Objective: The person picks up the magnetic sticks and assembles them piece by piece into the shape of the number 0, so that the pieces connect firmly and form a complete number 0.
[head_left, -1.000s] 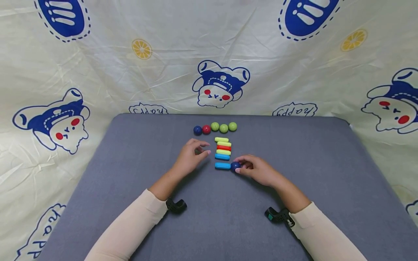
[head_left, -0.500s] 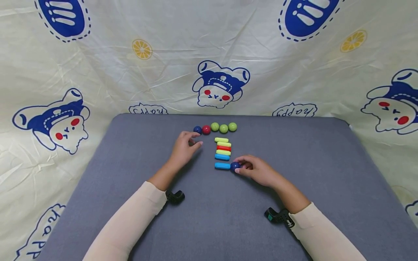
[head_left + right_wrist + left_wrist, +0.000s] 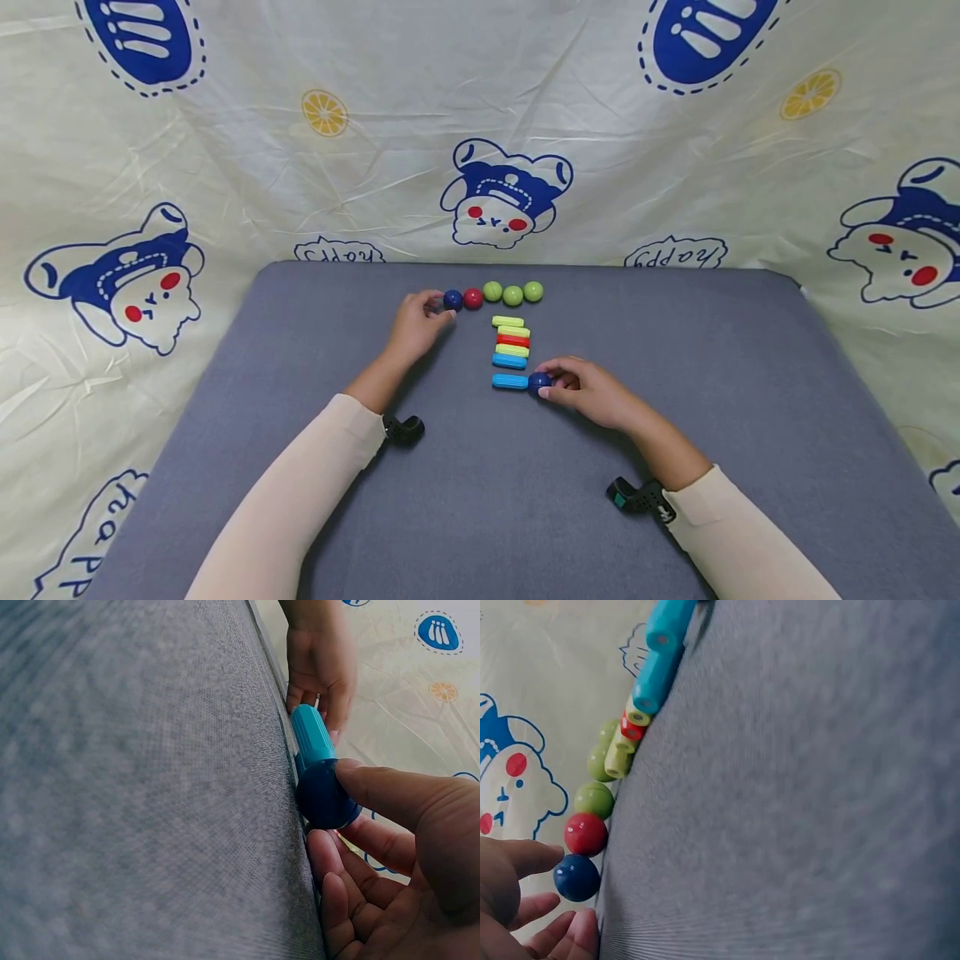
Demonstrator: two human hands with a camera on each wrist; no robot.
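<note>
My right hand (image 3: 588,392) pinches a dark blue ball (image 3: 539,382) between thumb and fingers. A ribbed light-blue rod (image 3: 510,382) extends left from that ball, end against it, as the right wrist view also shows. At the back, my left hand (image 3: 417,323) has its thumb and fingers spread around a second dark blue ball (image 3: 452,300). In the left wrist view the thumb tip lies right at this blue ball (image 3: 577,878), while the lower fingers stand a little apart from it. A red ball (image 3: 473,298) sits immediately right of it.
Three green balls (image 3: 513,296) continue the row to the right. Between the row and my right hand lie short rods: yellow ones (image 3: 508,322), a red one (image 3: 513,341) and another light-blue one (image 3: 509,361). A patterned sheet (image 3: 390,192) hangs behind the grey table (image 3: 697,350).
My left hand has moved back and to the left, from beside the rods to the blue ball at the row's left end. The right hand keeps its pinch on the other ball.
</note>
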